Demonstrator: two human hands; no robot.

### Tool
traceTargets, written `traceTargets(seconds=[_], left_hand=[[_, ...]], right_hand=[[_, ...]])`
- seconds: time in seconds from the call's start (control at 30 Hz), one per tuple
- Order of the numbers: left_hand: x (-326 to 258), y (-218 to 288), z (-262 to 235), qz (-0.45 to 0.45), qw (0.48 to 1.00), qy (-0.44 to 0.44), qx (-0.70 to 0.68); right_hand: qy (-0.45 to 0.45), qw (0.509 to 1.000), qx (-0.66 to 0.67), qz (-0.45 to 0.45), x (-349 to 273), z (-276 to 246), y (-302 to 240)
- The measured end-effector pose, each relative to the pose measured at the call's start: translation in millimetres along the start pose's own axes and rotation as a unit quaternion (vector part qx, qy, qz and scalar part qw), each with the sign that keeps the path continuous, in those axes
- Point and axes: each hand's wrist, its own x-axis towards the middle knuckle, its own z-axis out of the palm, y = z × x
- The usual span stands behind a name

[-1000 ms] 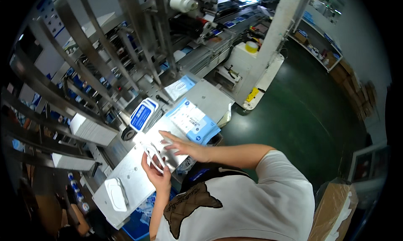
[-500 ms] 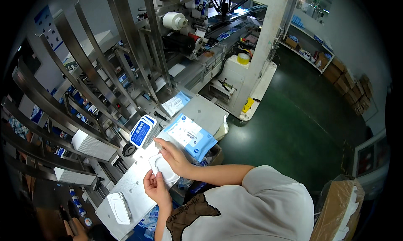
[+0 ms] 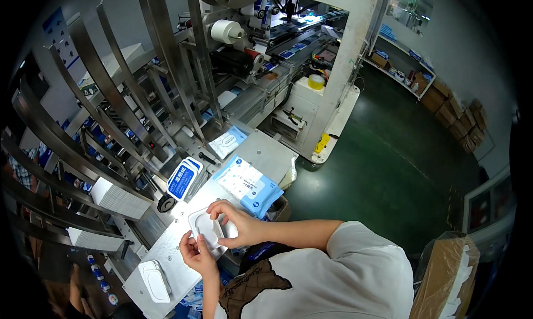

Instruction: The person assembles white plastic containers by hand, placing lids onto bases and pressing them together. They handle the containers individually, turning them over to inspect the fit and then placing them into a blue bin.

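Note:
A white plastic lid (image 3: pixel 201 222) with a raised oval rim is tilted over the metal table, between my hands. My left hand (image 3: pixel 198 254) pinches its near edge between thumb and fingers. Over the lid's right side, my right hand (image 3: pixel 240 225) is curled, its fingertips closed on something small and pale that I cannot make out. Beyond my hands lies a blue and white wipes pack (image 3: pixel 248 184). A short stack of blue-labelled lids (image 3: pixel 185 178) stands to the left of it. Plain white lids (image 3: pixel 155 281) lie at the table's near left end.
Tall metal guide bars (image 3: pixel 108 77) rise at the left, with stacks of white cards (image 3: pixel 119 198) among them. A smaller pack (image 3: pixel 228 142) lies at the table's far end. Past it is a machine frame (image 3: pixel 345 63). A wrapped carton (image 3: pixel 446 277) stands at the right.
My right hand has come down and nearer, from beyond the lid to its right side. My left hand has shifted slightly left with the lid. The view has moved a little.

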Motion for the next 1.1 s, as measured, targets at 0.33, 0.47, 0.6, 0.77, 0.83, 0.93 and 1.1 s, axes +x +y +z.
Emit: traceTargets(seconds=[0.33,0.47,0.6,0.77,0.83,0.93,1.1], left_hand=[[3.5,-6.4,7.6,0.001,1.000,0.002,-0.015],[-8.5,-4.6,7.6,0.016,0.998,-0.051,0.039],[-12.6,8.6,15.7,0.063,0.987,-0.143,0.039],[-6.5,11.8,19.6,-0.081,0.961,-0.207,-0.163],[-7.9,8.0,17.6,-0.108,0.953,-0.207,-0.192],[-10.8,12.6,19.3,-0.142,0.939,-0.190,-0.251],[-3.0,20.3,7.0,-0.164,0.935,-0.156,-0.273]], right_hand=[[-0.078,0.996,0.030,0.031,-2.7,-13.8,-12.7],[-0.023,0.981,0.185,0.054,4.0,1.8,9.2],[-0.044,0.960,0.235,0.143,11.2,2.4,17.2],[-0.090,0.941,0.292,0.149,9.0,12.2,20.8],[-0.131,0.937,0.267,0.182,9.6,8.8,18.7],[-0.131,0.918,0.318,0.199,10.5,14.0,21.6],[-0.168,0.889,0.354,0.236,8.3,-4.4,4.3]])
